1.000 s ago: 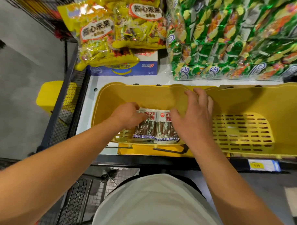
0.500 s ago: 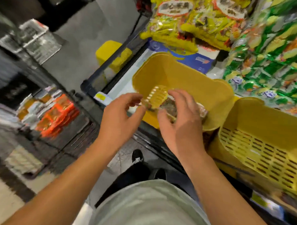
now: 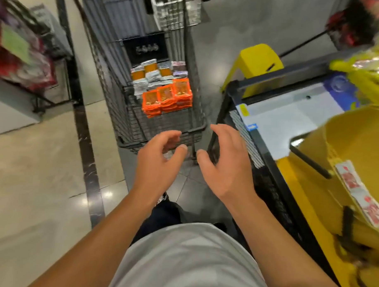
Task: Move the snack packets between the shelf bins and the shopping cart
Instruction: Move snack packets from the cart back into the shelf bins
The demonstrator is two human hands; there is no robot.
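No words can be read — the black sign [image 3: 147, 47] and red label [image 3: 359, 188] are too blurry.

The person wears a light grey shirt [image 3: 188, 259], dark trousers [image 3: 162, 215] and a dark shoe [image 3: 162, 199] with white markings; both forearms are bare.

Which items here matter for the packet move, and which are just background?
Job:
shopping cart
orange packets stacked in the cart
silver and orange packets behind them
yellow shelf bin
left hand, empty
right hand, empty

Background:
yellow stool
price tag on the shelf edge
yellow bagged snacks, blurred
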